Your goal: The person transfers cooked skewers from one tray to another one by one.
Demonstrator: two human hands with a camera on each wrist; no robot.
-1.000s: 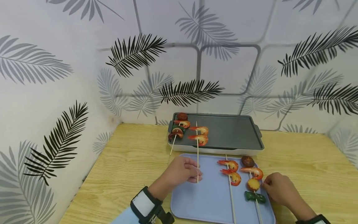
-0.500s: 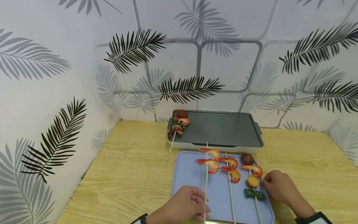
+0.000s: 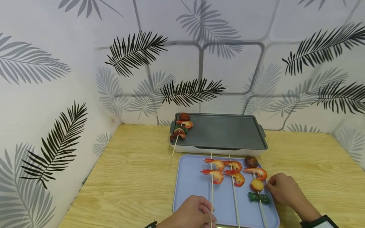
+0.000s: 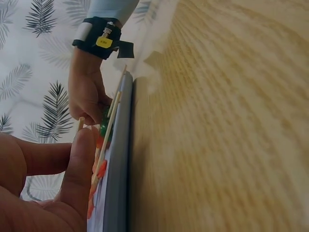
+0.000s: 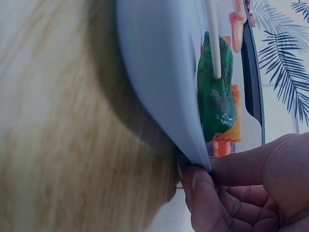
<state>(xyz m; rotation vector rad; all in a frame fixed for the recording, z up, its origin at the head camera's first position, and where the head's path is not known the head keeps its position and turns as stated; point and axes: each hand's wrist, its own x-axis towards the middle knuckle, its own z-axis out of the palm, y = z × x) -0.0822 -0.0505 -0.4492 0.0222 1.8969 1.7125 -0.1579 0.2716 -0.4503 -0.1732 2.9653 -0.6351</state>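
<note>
In the head view my left hand pinches the lower stick of a shrimp skewer. Its two shrimps lie low over the blue-grey tray, close beside a second shrimp skewer. The left wrist view shows the stick end between thumb and fingertip. My right hand grips the tray's right edge; in the right wrist view thumb and fingers close round the rim. Near that hand, a mixed skewer with mushroom, shrimp, a yellow round piece and green pepper lies on the tray.
Behind the tray stands a flat grill plate with a dark top. On its left end lies a mixed skewer, its stick poking over the front edge. Wooden tabletop extends on both sides. A leaf-patterned wall closes off the back.
My left hand has brought the shrimp skewer from over the grill plate back and right, down over the tray beside the other shrimp skewer. My right hand stays at the tray edge.
</note>
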